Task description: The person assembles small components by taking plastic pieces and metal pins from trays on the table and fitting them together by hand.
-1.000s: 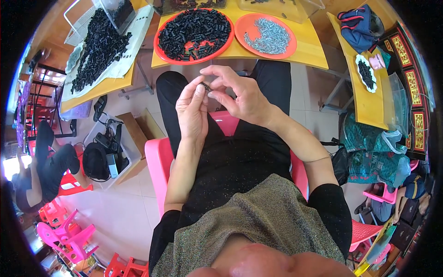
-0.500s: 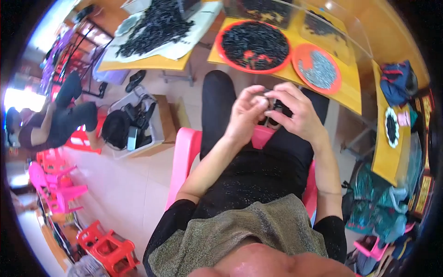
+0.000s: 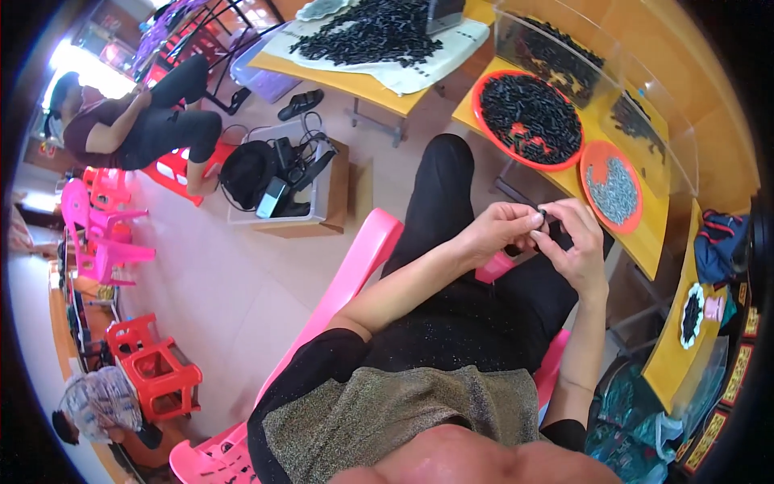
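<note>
Above my lap, my left hand (image 3: 504,228) and my right hand (image 3: 579,246) meet at the fingertips. Both are closed in a pinch. A small black piece (image 3: 543,213) shows between them, mostly covered by fingers, so its exact kind is hard to make out. Beyond the hands, a round orange tray (image 3: 481,121) holds a heap of short black pieces (image 3: 528,117). Beside it, a smaller orange tray (image 3: 593,157) carries many small silvery metal pieces (image 3: 617,194).
A yellow table (image 3: 657,234) bears the trays and clear panels. Another table has a large black heap (image 3: 375,32) on white cloth. A box of cables (image 3: 326,214) stands on the floor. One person (image 3: 121,121) sits at far left, another (image 3: 101,399) lower left, near red stools (image 3: 165,375).
My view has turned left, so the tables, trays and hands appear farther right. My hands stay together above my lap, fingers still pinched around the small piece.
</note>
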A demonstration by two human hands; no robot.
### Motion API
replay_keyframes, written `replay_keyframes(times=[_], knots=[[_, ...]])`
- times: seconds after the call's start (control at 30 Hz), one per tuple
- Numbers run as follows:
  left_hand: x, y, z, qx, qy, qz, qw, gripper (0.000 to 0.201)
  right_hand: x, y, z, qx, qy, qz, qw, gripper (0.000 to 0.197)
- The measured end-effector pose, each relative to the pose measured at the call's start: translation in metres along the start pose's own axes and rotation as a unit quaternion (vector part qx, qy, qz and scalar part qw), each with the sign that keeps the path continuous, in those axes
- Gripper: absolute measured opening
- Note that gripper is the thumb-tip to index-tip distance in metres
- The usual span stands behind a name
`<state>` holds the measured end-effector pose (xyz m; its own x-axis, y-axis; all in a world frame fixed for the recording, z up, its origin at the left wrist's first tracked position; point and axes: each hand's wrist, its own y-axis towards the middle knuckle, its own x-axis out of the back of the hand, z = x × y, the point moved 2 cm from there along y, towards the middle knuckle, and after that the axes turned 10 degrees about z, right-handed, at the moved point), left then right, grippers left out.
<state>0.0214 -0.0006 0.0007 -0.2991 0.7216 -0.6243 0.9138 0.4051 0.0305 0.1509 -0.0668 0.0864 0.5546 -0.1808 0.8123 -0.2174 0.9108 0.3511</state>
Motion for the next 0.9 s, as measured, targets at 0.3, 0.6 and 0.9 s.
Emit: replay_keyframes(times=[0.3, 0.6, 0.9], knots=[[-0.003, -0.002, -0.005, 0.015, 0.027, 0.045, 0.998, 0.028, 0.015, 0.017, 0.011, 0.045, -0.112, 0.15, 0.981, 0.03], [-0.007, -0.002, -0.002, 0.029, 0.005, 0.056, 0.998, 0.023, 0.014, 0.012, 0.014, 0.045, -0.097, 0.152, 0.983, 0.026], [-0.015, -0.004, -0.004, 0.018, 0.02, 0.069, 0.997, 0.021, 0.008, -0.002, 0.01, 0.05, -0.09, 0.137, 0.985, 0.026]])
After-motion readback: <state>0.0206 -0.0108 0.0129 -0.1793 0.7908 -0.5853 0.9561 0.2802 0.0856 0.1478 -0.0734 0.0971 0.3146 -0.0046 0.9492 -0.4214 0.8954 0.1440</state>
